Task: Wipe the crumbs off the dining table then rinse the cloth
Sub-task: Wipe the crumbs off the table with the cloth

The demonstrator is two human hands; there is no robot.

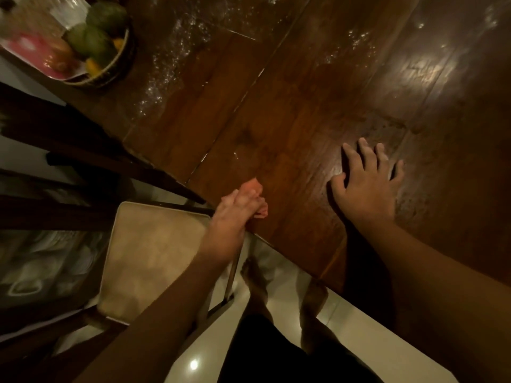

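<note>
The dark wooden dining table [290, 120] fills the upper right of the head view. White crumbs [171, 64] lie scattered in streaks across its far part. My left hand [235, 214] is at the table's near edge, closed around a small pink cloth [261, 210] that pokes out past the fingers. My right hand [367, 183] lies flat on the tabletop with fingers spread, holding nothing, to the right of the cloth.
A woven basket [116, 70] of green and yellow fruit stands at the table's far left corner, beside a pink-and-white tray [36, 48]. A chair with a beige cushion [154, 258] is under my left arm. Dark chair backs [69, 161] stand to the left. My bare feet are on the pale tiled floor [345, 327].
</note>
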